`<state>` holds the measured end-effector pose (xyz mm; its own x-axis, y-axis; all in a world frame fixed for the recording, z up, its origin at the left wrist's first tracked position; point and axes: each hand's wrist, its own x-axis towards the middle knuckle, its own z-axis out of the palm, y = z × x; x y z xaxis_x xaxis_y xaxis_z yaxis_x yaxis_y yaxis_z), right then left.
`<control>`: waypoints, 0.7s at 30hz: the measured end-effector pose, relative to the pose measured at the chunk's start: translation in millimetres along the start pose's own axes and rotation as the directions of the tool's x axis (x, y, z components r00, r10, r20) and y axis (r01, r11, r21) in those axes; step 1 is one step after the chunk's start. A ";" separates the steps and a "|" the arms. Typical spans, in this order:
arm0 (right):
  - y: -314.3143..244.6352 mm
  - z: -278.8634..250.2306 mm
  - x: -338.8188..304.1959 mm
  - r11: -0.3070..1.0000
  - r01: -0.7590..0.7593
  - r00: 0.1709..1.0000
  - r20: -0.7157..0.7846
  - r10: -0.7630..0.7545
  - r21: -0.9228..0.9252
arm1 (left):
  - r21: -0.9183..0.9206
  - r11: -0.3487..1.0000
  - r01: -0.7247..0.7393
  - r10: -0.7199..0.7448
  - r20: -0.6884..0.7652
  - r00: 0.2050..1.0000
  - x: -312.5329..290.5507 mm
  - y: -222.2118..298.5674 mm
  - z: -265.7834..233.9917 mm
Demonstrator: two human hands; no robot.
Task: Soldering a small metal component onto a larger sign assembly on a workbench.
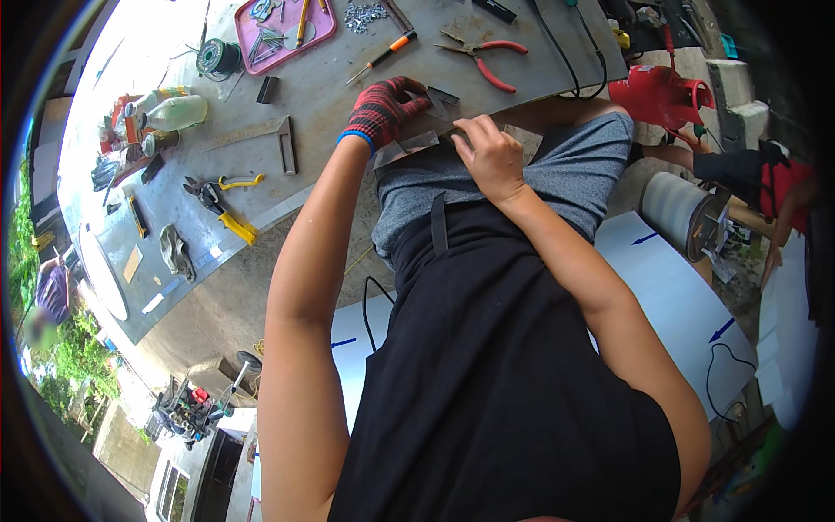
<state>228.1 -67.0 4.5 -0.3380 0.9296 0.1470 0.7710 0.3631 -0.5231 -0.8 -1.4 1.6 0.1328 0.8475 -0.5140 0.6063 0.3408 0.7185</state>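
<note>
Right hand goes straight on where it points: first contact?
Likely the small metal piece at the gloved left hand; depth is unclear, so the right hand might pass over it.

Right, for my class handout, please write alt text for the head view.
A person's left hand, in a red and black glove, is at a small metal piece by a workbench's edge; the bare right hand is close. A screwdriver, red-handled pliers and pink tray lie beyond.

Left hand point(387, 109), red-and-black gloved, curled; right hand point(492, 158), bare, loosely bent; forearms point(317, 230), bare, extended forward, angled inward.
</note>
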 end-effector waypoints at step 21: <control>-4.1 -4.1 1.1 0.999 -0.040 0.966 0.256 0.039 -0.001 | -0.025 0.999 0.031 -0.031 0.000 1.000 -0.3 -0.1 -0.9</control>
<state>226.8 -67.1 10.3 -0.4350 0.8956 -0.0936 0.7843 0.3258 -0.5280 -1.7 -1.4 2.1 0.1133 0.8365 -0.5361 0.5904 0.3773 0.7135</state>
